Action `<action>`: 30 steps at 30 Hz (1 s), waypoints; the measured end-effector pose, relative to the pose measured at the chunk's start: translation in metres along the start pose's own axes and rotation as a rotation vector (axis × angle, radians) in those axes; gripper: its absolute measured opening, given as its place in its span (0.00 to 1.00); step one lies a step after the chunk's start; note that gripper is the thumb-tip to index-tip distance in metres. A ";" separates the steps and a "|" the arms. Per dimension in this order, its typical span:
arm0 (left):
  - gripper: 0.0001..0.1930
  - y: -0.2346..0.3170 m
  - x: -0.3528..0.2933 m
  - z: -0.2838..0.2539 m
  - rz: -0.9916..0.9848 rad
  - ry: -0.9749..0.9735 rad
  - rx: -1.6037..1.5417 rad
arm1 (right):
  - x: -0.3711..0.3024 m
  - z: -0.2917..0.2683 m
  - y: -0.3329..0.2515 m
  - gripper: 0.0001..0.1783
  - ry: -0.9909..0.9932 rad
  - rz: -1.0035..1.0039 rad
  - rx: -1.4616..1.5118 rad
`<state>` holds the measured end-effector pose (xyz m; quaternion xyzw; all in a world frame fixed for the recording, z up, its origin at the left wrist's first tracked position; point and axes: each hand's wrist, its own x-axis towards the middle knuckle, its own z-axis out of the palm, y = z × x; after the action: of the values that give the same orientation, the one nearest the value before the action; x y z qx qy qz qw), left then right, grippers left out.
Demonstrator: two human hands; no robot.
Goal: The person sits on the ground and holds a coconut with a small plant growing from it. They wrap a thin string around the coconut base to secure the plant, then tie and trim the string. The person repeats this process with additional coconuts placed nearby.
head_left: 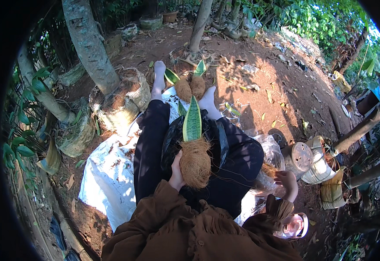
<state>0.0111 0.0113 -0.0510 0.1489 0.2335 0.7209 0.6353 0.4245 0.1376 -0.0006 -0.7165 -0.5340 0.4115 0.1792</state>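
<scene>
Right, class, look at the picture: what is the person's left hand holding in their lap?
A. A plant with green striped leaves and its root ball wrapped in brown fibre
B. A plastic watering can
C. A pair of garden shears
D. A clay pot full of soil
A: the left hand grips the side of a brown fibre-wrapped root ball with a green striped leaf standing up from it, over the lap.
</scene>
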 end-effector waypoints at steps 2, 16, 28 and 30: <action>0.29 -0.003 0.000 0.003 0.006 -0.029 0.030 | -0.022 0.029 -0.036 0.11 -0.134 -0.231 -0.367; 0.24 -0.016 -0.004 0.008 -0.023 -0.088 0.132 | -0.088 0.162 -0.136 0.13 -0.236 -0.732 0.159; 0.25 -0.019 0.000 0.001 0.044 -0.122 0.314 | -0.091 0.168 -0.132 0.02 -0.101 -0.802 0.250; 0.25 -0.021 0.001 -0.002 0.027 -0.111 0.305 | -0.082 0.167 -0.129 0.01 -0.154 -0.850 0.590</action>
<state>0.0276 0.0139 -0.0634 0.2862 0.3026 0.6762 0.6077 0.2071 0.0791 0.0221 -0.3230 -0.6506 0.4871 0.4849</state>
